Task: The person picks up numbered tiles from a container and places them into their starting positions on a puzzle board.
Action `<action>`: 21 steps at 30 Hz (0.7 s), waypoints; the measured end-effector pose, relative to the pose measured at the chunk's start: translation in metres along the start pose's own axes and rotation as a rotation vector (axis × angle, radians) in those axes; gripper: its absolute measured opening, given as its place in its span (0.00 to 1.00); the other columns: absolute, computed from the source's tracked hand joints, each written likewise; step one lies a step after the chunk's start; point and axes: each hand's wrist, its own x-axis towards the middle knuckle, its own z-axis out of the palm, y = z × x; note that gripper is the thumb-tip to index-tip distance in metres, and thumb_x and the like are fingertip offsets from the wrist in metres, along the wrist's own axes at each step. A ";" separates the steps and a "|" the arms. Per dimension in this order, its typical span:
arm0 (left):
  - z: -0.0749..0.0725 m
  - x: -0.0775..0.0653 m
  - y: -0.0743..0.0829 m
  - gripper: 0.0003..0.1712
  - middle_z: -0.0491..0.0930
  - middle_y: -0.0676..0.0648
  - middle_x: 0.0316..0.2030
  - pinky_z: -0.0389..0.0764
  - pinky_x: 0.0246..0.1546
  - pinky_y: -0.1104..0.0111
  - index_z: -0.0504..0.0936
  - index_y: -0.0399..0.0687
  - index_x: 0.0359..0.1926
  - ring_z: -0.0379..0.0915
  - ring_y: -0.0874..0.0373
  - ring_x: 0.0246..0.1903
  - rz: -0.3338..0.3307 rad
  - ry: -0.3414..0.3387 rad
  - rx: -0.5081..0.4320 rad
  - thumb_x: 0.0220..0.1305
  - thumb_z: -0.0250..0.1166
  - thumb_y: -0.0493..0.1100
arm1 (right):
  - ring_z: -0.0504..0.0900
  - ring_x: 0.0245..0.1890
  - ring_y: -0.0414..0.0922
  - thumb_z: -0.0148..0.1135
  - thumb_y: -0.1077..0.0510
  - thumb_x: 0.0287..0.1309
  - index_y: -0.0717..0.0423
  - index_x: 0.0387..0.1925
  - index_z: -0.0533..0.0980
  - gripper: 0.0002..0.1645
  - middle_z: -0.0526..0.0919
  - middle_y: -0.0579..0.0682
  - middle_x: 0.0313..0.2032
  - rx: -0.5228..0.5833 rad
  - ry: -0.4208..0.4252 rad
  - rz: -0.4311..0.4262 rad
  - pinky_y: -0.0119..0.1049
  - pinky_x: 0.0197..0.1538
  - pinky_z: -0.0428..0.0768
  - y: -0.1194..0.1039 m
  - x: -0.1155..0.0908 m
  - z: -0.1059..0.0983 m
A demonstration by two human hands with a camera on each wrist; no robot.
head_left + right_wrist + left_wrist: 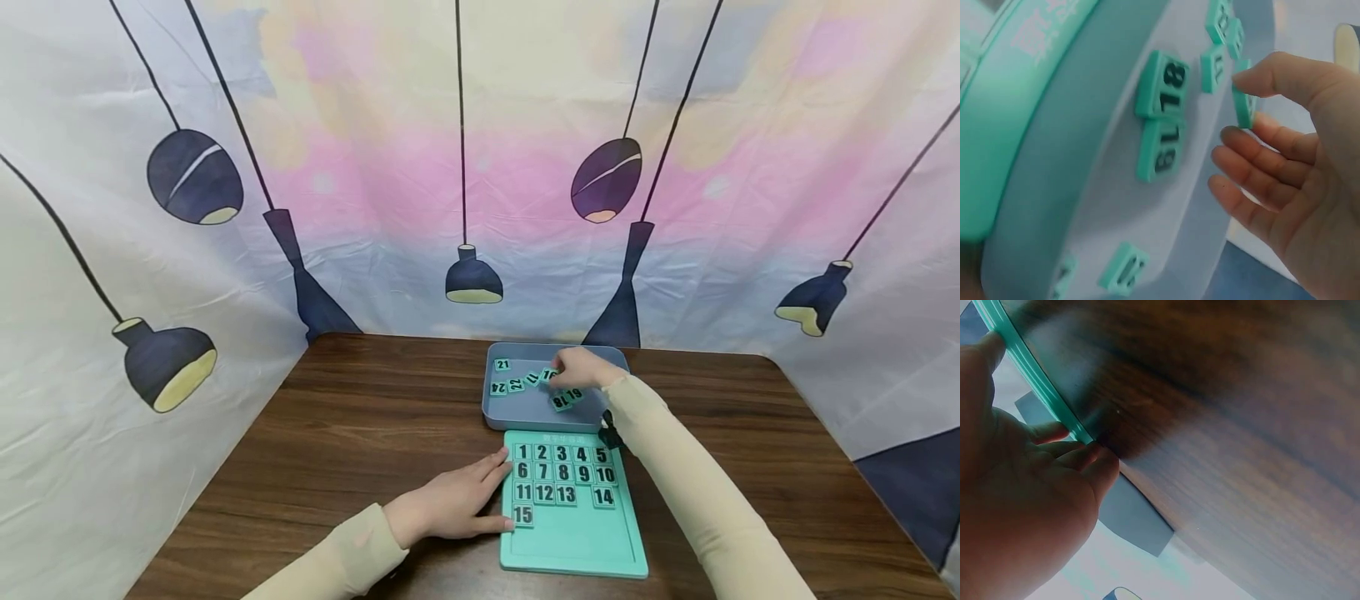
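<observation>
My right hand [581, 368] is over the blue-grey tray [517, 414], pinching a green number tile [1244, 103] between thumb and index finger; the other fingers are loosely bent. Tiles 18 [1163, 87] and 19 [1161, 150] lie against each other below that hand. My left hand [457, 502] rests at the left edge of the mint-green number board [577, 546], fingertips and thumb touching its rim [1041, 387]. On the board, tiles 1 to 10 fill two rows. Under them sit 11, 12, 13, a gap, then 14, and tile 15 [523, 515] starts the fourth row.
Tiles 21 [502, 365], 24 [498, 388] and 22 [515, 386] lie loose at the tray's left side. The tray stands just behind the board on a dark wooden table [360, 417]. A curtain [405, 275] printed with hanging lamps closes off the back.
</observation>
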 end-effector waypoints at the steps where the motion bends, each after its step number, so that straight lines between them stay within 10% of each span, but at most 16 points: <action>1: 0.000 0.001 0.000 0.50 0.47 0.43 0.79 0.67 0.67 0.59 0.54 0.44 0.79 0.50 0.52 0.76 0.000 -0.001 -0.003 0.71 0.50 0.72 | 0.56 0.17 0.40 0.62 0.58 0.65 0.55 0.28 0.72 0.11 0.59 0.42 0.17 0.006 0.012 -0.004 0.36 0.29 0.63 0.002 -0.004 -0.003; 6: 0.000 0.002 -0.001 0.50 0.46 0.43 0.79 0.66 0.68 0.58 0.54 0.44 0.79 0.50 0.51 0.76 -0.001 0.008 0.005 0.71 0.50 0.72 | 0.76 0.32 0.45 0.63 0.56 0.65 0.67 0.55 0.75 0.22 0.80 0.52 0.36 0.029 0.083 0.000 0.43 0.41 0.77 0.009 -0.026 -0.021; 21: 0.001 0.004 -0.001 0.49 0.46 0.44 0.79 0.67 0.67 0.58 0.54 0.45 0.79 0.50 0.52 0.76 -0.006 -0.011 -0.012 0.71 0.50 0.72 | 0.81 0.46 0.46 0.65 0.55 0.67 0.59 0.56 0.78 0.20 0.82 0.51 0.47 0.093 0.131 -0.140 0.44 0.49 0.81 -0.007 -0.090 -0.015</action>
